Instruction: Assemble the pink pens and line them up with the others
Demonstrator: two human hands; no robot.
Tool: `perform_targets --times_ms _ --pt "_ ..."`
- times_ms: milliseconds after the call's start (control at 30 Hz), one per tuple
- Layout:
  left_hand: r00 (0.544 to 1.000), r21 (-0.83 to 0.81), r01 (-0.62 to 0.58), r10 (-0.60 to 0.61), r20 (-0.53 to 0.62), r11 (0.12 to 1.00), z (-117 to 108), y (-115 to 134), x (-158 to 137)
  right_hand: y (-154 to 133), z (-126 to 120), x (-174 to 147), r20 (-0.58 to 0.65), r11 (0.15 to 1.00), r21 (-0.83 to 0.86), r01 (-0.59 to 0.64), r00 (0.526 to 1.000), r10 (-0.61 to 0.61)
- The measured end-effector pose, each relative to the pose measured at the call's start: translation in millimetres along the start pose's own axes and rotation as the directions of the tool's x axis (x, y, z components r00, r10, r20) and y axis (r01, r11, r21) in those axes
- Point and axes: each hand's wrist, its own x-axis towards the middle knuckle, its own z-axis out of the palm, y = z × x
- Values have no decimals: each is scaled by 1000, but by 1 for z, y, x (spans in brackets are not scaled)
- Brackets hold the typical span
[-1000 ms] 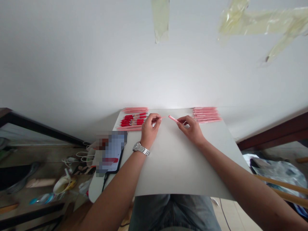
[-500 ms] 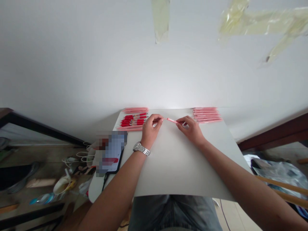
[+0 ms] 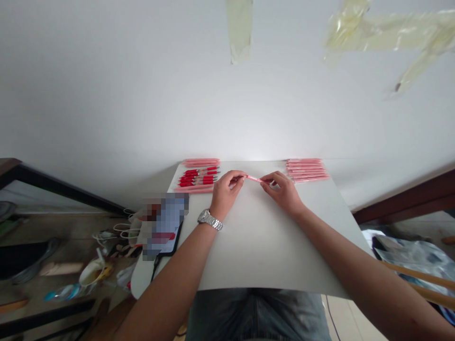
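A pink pen barrel (image 3: 254, 179) is held in the air between my two hands, above the white table. My right hand (image 3: 280, 189) pinches its right end between thumb and fingertips. At the barrel's left end, my left hand (image 3: 228, 185) is closed in a pinch on a thin pink pen refill, now mostly hidden by the fingertips and the barrel. Left of my left hand lie several red pens (image 3: 199, 176) with clear middles, between pink pens behind (image 3: 201, 162) and in front (image 3: 194, 189). A row of pink pens (image 3: 307, 170) lies beyond my right hand.
The white table (image 3: 270, 251) stands against a white wall with peeling tape (image 3: 240, 28). A phone (image 3: 167, 225), blurred out, rests at the table's left with a cable. Floor clutter at left includes a cup (image 3: 91, 272) and a bottle (image 3: 66, 292); plastic bags (image 3: 415, 255) lie at right.
My left hand has moved right, up to the barrel's left end. The thin refill that showed between fingers and barrel is now almost out of sight. My right hand is nearly still.
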Motion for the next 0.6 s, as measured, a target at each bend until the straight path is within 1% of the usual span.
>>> perform_targets --times_ms 267,600 --pt "999 -28 34 -34 -16 999 1 0 0 -3 -1 0 8 1000 9 -16 1000 16" --pt "1000 -16 21 -21 -15 1000 0 2 0 0 0 0 14 1000 12 7 1000 -8"
